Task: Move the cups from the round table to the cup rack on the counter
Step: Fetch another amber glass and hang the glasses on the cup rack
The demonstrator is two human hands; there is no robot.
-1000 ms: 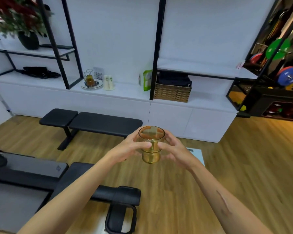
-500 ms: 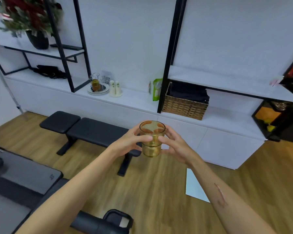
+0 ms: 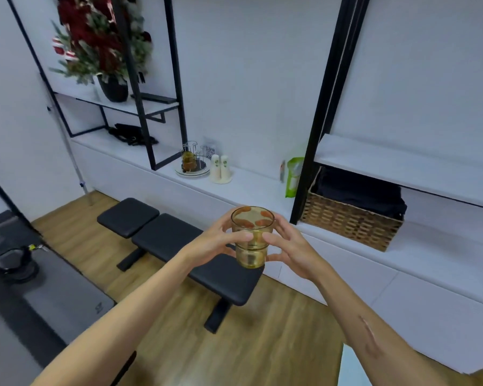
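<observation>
Above bench (image 3: 179,240) — cup (image 3: 251,240) in hands

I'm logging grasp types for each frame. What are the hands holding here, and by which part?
Both hands hold one amber glass cup upright by its side wall: left hand and right hand wrap it from opposite sides, below the rim.

No text or label is legible anywhere.
</observation>
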